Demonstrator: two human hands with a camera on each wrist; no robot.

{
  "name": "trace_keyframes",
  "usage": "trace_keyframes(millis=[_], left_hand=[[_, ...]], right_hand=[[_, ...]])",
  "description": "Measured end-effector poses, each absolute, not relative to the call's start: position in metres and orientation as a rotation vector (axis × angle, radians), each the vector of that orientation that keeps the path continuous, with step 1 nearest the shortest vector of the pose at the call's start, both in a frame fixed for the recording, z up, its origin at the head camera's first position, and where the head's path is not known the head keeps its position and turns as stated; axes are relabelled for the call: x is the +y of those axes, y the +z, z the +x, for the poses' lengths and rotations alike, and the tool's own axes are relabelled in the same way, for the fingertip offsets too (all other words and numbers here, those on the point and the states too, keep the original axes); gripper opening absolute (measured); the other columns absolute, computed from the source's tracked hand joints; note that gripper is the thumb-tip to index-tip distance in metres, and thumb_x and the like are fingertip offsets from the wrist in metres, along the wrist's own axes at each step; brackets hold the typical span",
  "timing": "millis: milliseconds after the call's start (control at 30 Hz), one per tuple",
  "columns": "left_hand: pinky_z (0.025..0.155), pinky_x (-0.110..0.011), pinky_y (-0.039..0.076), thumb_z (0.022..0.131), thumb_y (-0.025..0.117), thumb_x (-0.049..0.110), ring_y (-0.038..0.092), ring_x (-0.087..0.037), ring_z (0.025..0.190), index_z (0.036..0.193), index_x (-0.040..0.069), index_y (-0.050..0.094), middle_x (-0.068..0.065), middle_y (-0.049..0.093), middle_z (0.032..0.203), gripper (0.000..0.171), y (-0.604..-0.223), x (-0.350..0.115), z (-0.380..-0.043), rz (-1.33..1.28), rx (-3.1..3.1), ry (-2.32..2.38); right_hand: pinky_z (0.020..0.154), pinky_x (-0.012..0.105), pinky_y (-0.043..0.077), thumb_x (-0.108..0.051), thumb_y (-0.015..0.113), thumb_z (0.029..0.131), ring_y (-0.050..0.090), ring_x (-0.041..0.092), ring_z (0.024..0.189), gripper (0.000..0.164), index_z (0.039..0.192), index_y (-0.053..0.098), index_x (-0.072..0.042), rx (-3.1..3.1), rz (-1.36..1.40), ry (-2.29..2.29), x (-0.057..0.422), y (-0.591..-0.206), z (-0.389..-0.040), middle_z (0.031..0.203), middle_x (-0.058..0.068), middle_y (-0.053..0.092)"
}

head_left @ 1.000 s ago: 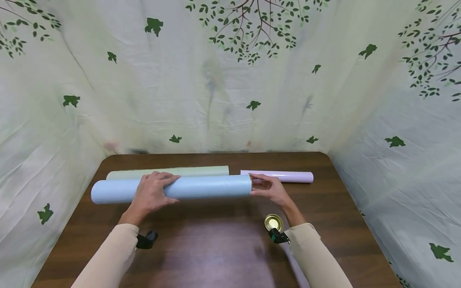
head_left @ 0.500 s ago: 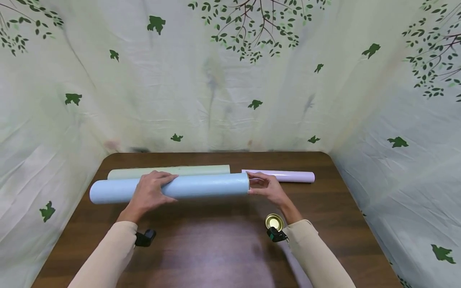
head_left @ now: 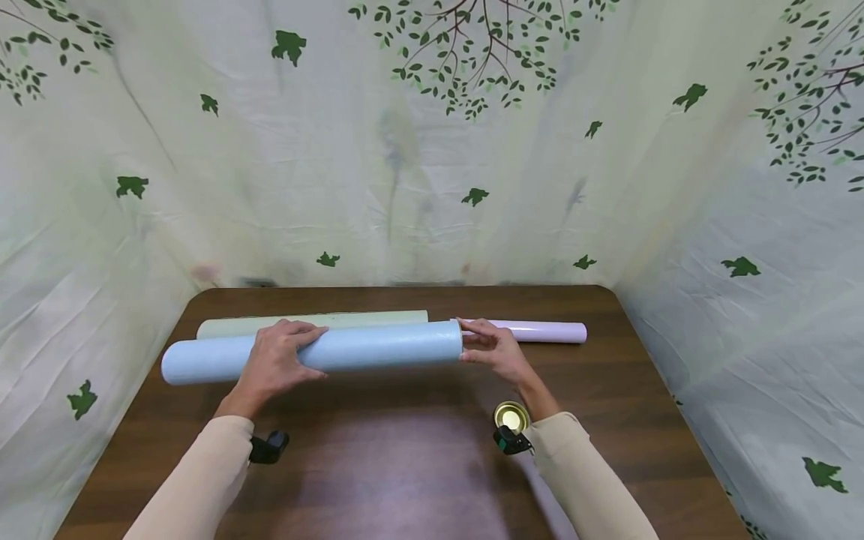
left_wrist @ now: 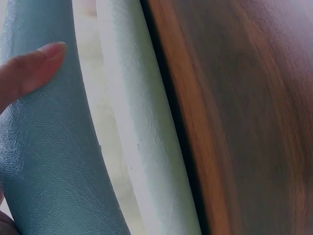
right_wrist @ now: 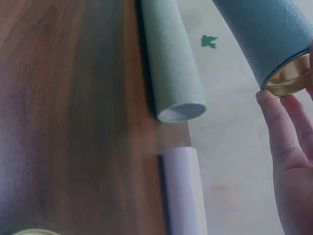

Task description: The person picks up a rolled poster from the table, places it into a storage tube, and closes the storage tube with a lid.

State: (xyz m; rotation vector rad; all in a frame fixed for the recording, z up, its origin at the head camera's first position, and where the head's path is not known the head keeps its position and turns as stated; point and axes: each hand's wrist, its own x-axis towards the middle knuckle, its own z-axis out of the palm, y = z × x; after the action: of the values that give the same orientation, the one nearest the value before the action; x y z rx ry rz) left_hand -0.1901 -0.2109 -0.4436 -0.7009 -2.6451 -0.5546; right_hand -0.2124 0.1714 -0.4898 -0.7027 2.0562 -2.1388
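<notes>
1. While the blue tube (head_left: pixel 385 348) is held above the counter (head_left: pixel 391 465), its body is gripped by the left hand (head_left: pixel 275 361) and its gold-coloured end (right_wrist: pixel 289 78) is pinched by the right hand (head_left: pixel 499 352).
2. Light, stiff handling is judged likely, with a slightly slippery surface.
3. It is best held around the body, uncrushed.

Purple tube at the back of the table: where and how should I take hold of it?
Probably grip the purple tube around its right half, from above, pinching across its width. It lies on its side, slim and round, that half exposed; in the head view, the right hand covers its left end.
</notes>
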Motion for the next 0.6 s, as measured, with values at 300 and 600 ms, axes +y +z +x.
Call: trace_keyframes(millis=[300,600], left_hand=[[0.076,-0.053,0.042,0.044,0.097,0.024,0.060,-0.034,0.089,0.110,0.002,0.072,-0.014,0.069,0.102,0.074,-0.4446,-0.2094,-0.1907,-0.719,-2.582,-0.542],[0.075,-0.054,0.041,0.043,0.097,0.023,0.060,-0.036,0.092,0.109,0.002,0.072,-0.015,0.069,0.104,0.074,-0.4429,-0.2072,-0.1911,-0.724,-2.537,-0.530]], right_hand=[[0.080,0.031,0.054,0.012,0.073,0.076,0.053,0.049,0.115,0.063,0.134,0.046,0.013,2.040,-0.672,-2.133,0.1717,-0.4896,-0.2121,0.112,0.002,0.057],[0.081,0.031,0.054,0.012,0.073,0.075,0.057,0.042,0.112,0.065,0.133,0.044,0.015,1.980,-0.705,-2.188,0.1738,-0.4882,-0.2150,0.113,0.002,0.059]])
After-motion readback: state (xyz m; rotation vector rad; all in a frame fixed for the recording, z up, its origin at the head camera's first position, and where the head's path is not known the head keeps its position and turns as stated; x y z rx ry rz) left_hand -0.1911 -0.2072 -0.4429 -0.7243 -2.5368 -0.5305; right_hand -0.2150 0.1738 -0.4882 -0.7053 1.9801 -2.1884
